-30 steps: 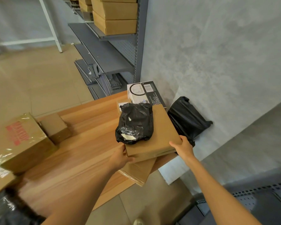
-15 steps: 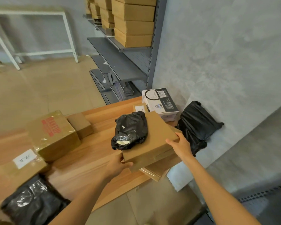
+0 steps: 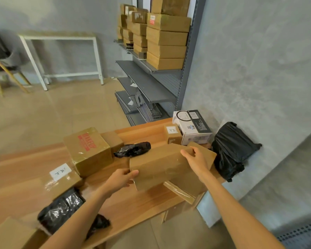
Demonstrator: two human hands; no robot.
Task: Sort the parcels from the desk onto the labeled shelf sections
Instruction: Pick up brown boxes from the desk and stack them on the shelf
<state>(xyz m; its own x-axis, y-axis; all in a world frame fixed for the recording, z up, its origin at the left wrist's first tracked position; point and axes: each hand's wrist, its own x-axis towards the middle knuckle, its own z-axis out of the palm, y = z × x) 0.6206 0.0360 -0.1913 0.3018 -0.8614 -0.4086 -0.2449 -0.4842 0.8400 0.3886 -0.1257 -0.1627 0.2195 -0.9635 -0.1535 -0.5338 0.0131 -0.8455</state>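
Both hands hold a flat brown cardboard parcel [image 3: 158, 166] raised and tilted just above the near right corner of the light wooden desk [image 3: 34, 169]. The left hand [image 3: 121, 178] grips its lower left corner, thumb on the upper face and fingers curled beneath. The right hand [image 3: 196, 159] clamps the far upper edge, fingers hooked over the top. So each grip is closed on the same parcel, one at either end.

The parcel's long axis runs from left to right between the two hands, with its broad face turned up towards the camera. Another flat brown box [image 3: 185, 186] lies under it on the desk. A small crumpled black plastic bag [image 3: 133, 150] lies on the desk just behind the raised parcel's far edge, apart from it.

The grey metal shelf unit [image 3: 151, 83], its upper level stacked with brown cartons [image 3: 166, 44], stands well beyond the desk's far end, ahead and slightly left of the parcel. The right hand is nearer to it. The carry would probably go forward past the white and black printed box [image 3: 192, 126], with the parcel kept level.
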